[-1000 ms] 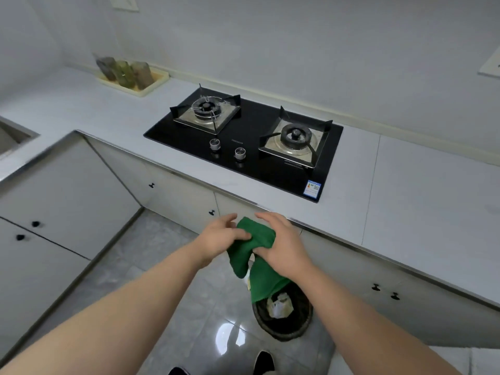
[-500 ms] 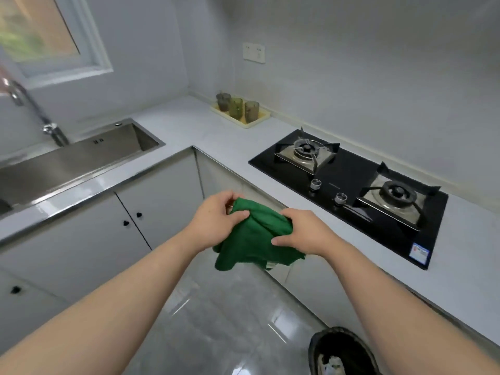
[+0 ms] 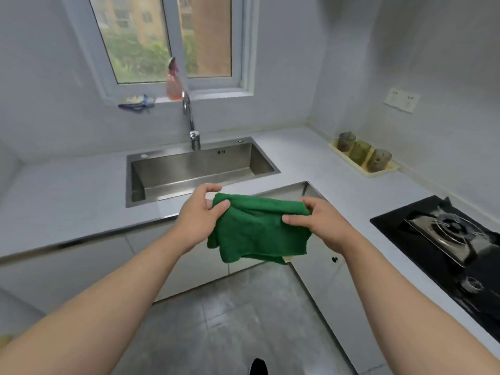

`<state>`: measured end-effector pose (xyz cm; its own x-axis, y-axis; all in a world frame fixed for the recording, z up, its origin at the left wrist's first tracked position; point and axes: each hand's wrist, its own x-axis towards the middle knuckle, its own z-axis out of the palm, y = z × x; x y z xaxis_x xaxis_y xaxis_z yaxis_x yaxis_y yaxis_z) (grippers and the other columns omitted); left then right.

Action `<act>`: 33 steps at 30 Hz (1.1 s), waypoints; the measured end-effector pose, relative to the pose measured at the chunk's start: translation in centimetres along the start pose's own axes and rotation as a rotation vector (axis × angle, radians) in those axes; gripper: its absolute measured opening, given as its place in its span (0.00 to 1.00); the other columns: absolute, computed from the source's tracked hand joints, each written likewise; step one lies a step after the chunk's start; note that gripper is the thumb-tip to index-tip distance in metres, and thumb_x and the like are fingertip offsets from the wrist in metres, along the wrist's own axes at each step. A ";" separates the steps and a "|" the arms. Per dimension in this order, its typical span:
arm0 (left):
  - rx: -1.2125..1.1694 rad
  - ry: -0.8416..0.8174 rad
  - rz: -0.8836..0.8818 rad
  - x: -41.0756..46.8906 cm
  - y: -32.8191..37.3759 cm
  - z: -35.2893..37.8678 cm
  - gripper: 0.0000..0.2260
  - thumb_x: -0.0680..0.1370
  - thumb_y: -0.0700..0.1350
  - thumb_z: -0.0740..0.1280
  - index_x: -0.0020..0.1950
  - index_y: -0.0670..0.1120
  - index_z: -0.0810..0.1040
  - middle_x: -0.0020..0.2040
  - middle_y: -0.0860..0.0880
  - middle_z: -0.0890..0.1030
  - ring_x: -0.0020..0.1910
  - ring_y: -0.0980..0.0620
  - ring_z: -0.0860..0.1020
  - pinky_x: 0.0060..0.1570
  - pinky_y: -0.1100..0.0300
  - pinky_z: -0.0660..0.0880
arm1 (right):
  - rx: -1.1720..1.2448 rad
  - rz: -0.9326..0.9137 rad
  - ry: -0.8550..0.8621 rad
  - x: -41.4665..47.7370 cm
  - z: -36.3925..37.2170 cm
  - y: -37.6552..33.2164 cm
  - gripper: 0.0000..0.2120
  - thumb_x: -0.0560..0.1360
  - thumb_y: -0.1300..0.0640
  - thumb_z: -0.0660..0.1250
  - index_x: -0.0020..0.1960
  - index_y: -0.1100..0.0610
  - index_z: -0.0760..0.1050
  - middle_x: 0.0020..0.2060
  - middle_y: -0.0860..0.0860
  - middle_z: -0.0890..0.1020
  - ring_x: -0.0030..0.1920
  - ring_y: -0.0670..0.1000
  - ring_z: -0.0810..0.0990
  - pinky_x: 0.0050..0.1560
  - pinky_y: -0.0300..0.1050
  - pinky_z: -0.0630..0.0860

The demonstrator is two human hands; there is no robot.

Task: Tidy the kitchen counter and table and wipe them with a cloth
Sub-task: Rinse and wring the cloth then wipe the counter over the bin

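Note:
A green cloth [image 3: 257, 231] hangs in the air in front of the counter corner, spread between both hands. My left hand [image 3: 198, 216] pinches its left top corner between thumb and fingers. My right hand [image 3: 322, 223] pinches the right top edge the same way. The lower part of the cloth droops loose over the floor. The pale grey counter [image 3: 67, 196] runs in an L from the left, past the sink, to the right.
A steel sink [image 3: 194, 169] with a tall tap [image 3: 189, 117] lies straight ahead under the window. A tray with three cups [image 3: 362, 156] stands at the back right. A black gas hob [image 3: 449, 239] is on the right. A spray bottle [image 3: 173, 82] sits on the sill.
The view has swung left from the hob and bin to the sink and window. The bunched cloth has been pulled apart and now hangs wider between the hands.

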<state>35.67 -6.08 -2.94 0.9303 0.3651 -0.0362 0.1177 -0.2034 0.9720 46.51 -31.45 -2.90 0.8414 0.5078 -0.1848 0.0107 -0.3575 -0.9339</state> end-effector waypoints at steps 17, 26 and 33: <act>-0.066 0.409 -0.401 23.0 -6.5 -19.6 0.15 0.74 0.33 0.72 0.57 0.49 0.81 0.62 0.49 0.77 0.54 0.50 0.78 0.46 0.57 0.78 | 0.193 0.276 -0.420 37.1 17.3 -5.4 0.53 0.66 0.78 0.70 0.79 0.40 0.55 0.73 0.59 0.67 0.69 0.63 0.71 0.66 0.64 0.73; 1.049 -0.058 -0.238 31.4 -9.6 -24.6 0.25 0.66 0.45 0.79 0.62 0.52 0.81 0.63 0.55 0.74 0.63 0.53 0.74 0.58 0.68 0.67 | -0.411 -0.091 -0.572 48.0 23.1 -14.2 0.13 0.73 0.62 0.71 0.55 0.49 0.83 0.50 0.46 0.85 0.51 0.47 0.82 0.54 0.44 0.79; 0.997 0.149 -0.162 38.1 -11.5 -30.6 0.09 0.77 0.45 0.67 0.53 0.58 0.79 0.47 0.57 0.82 0.49 0.53 0.79 0.52 0.57 0.76 | -1.038 -0.279 -0.684 53.7 27.7 -16.3 0.24 0.67 0.59 0.77 0.62 0.49 0.79 0.54 0.47 0.81 0.53 0.53 0.80 0.51 0.47 0.78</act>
<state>59.13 37.99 -8.42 0.8327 0.5510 -0.0547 0.5375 -0.7805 0.3191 76.58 23.33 -6.05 0.2969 0.8525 -0.4303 0.8178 -0.4597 -0.3464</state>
